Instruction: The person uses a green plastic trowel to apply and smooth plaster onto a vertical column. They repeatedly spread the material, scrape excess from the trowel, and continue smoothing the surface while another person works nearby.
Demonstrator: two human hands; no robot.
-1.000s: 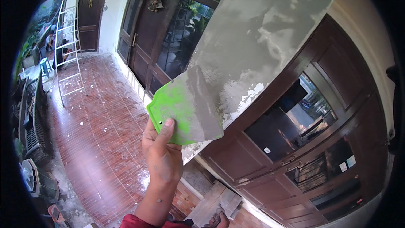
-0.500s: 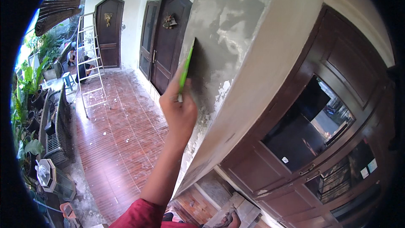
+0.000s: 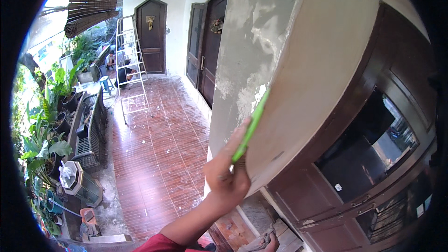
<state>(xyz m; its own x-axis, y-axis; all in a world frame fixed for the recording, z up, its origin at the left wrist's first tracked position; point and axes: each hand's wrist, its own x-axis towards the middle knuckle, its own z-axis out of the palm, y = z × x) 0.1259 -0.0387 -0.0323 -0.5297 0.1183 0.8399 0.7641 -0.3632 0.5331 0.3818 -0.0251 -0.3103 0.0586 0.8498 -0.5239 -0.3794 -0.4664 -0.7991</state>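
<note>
My left hand reaches up from the lower edge, closed around a green flat scraper seen nearly edge-on. The scraper's tip is at the corner of the wall pillar, beside a flaking white patch; whether it touches is hard to tell. Grey, patchy plaster covers the pillar's left face, and its right face is smooth beige. Low at the bottom edge, partly cut off, my right hand has its fingers closed on something grey and smeared that I cannot make out.
A white ladder stands on the red tiled floor, which has white crumbs on it. Two people crouch behind it. A wicker bench, potted plants and a glass lantern line the left. Brown panelled doors are at right.
My left hand has brought the scraper down and to the right, from the grey face to the pillar's corner. The view has turned left. My right hand stays low.
</note>
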